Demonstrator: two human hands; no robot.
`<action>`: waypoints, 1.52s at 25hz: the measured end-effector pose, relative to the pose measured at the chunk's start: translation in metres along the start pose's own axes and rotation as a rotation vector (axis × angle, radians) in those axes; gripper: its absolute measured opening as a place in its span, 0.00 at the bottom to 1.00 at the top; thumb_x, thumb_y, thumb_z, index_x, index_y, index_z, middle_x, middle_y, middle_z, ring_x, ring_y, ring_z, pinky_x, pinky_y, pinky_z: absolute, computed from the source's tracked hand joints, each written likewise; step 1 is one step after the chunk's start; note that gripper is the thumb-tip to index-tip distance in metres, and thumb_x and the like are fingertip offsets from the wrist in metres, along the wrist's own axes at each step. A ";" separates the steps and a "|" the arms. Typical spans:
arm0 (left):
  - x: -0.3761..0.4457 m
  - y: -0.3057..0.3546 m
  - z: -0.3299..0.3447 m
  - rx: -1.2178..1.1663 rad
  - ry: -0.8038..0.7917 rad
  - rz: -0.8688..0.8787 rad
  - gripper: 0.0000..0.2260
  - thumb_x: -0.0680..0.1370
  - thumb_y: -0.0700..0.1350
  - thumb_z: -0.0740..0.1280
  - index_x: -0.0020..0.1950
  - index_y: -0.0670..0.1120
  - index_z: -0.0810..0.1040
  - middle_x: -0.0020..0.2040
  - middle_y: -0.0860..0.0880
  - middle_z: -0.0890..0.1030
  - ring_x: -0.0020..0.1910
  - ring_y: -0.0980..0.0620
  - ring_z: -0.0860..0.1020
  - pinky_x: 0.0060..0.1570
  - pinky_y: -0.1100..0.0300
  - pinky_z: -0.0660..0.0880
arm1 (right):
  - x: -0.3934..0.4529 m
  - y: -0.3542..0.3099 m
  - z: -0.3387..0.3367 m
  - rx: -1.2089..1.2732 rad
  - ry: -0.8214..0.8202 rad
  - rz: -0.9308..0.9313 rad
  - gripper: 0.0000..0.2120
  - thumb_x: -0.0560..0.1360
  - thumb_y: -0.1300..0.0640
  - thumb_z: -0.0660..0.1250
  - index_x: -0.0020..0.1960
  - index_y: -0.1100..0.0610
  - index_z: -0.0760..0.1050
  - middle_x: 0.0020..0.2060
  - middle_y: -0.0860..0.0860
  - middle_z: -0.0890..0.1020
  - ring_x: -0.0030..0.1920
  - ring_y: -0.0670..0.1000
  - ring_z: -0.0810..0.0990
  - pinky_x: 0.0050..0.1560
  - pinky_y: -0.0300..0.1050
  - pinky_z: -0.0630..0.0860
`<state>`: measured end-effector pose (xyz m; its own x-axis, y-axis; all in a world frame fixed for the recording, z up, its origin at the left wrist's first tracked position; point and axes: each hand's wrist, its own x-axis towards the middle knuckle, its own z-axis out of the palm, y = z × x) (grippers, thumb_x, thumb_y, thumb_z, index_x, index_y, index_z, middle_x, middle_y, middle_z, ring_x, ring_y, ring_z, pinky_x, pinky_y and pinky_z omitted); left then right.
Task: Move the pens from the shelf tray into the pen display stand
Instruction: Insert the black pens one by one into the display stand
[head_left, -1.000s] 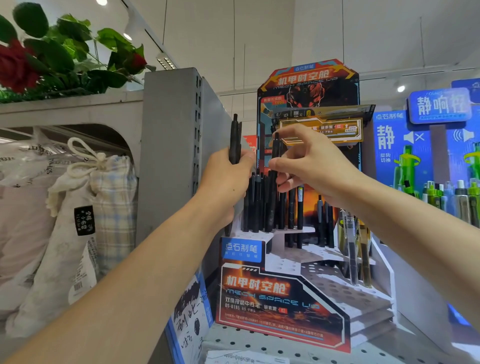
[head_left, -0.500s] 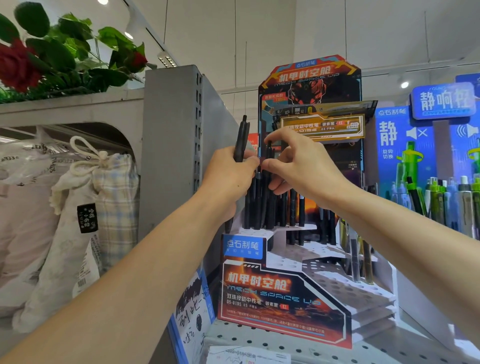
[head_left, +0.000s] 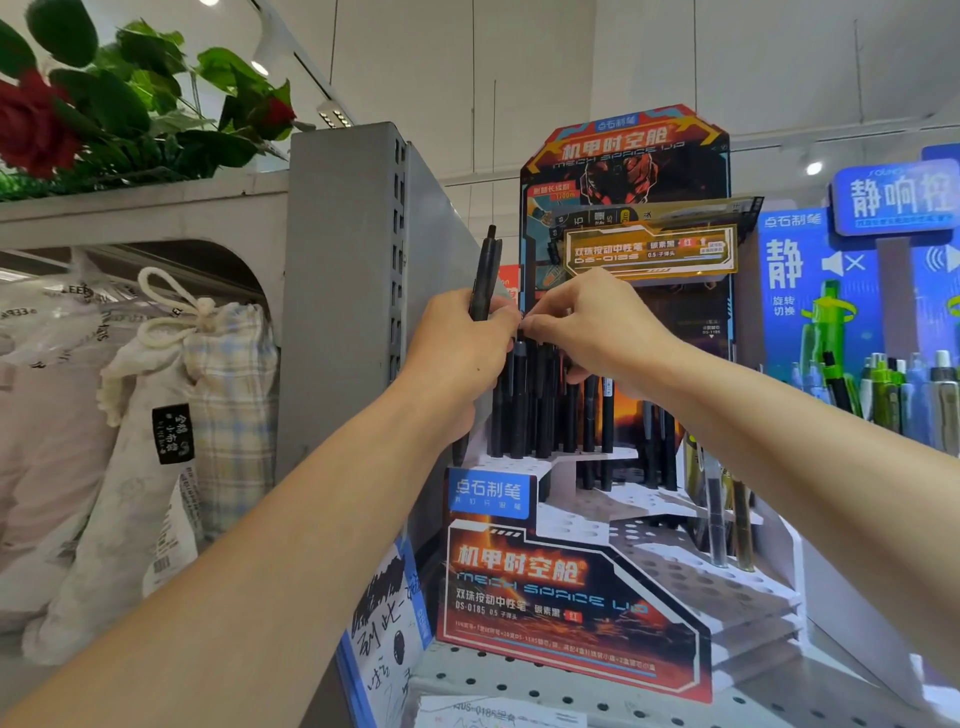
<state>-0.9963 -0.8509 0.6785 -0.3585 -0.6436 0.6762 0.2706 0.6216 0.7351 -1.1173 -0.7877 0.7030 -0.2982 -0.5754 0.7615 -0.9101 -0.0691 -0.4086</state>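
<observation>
Now that the right hand (head_left: 587, 332) has dropped from mid-air to the top row of the pen display stand (head_left: 576, 587), pinching a pen nearly seated among those racked, the left hand (head_left: 462, 353) grips spare pens (head_left: 485, 275) awaiting insertion.

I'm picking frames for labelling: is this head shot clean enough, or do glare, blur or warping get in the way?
Head view: wide-angle bending bows the grey shelf upright; ceiling spotlights blow out; the black pens merge into dark shapes under both hands; the left hand and right hand stay fairly sharp; the display stand print is readable.
</observation>
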 end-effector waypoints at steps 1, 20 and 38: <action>0.000 0.000 0.000 -0.002 -0.003 -0.002 0.06 0.83 0.45 0.63 0.55 0.46 0.79 0.37 0.50 0.74 0.33 0.54 0.70 0.32 0.62 0.67 | 0.002 0.000 0.001 -0.032 -0.018 0.001 0.10 0.81 0.56 0.67 0.55 0.60 0.83 0.48 0.54 0.83 0.38 0.47 0.81 0.26 0.33 0.77; -0.006 0.001 -0.006 -0.236 -0.171 -0.030 0.19 0.82 0.61 0.58 0.66 0.50 0.69 0.36 0.50 0.71 0.24 0.60 0.66 0.23 0.67 0.66 | -0.019 -0.018 -0.018 0.484 -0.317 -0.061 0.09 0.81 0.54 0.67 0.54 0.55 0.84 0.37 0.50 0.79 0.36 0.44 0.75 0.34 0.38 0.73; -0.018 -0.002 -0.016 -0.002 -0.099 0.123 0.07 0.85 0.49 0.58 0.61 0.57 0.72 0.51 0.52 0.80 0.50 0.54 0.80 0.48 0.57 0.82 | -0.010 -0.029 -0.012 0.566 -0.032 0.009 0.11 0.79 0.60 0.70 0.61 0.60 0.76 0.49 0.61 0.84 0.35 0.54 0.85 0.39 0.49 0.85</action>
<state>-0.9766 -0.8478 0.6658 -0.4090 -0.5152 0.7532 0.3199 0.6920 0.6471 -1.0918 -0.7703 0.7134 -0.2885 -0.6022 0.7444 -0.6085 -0.4850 -0.6281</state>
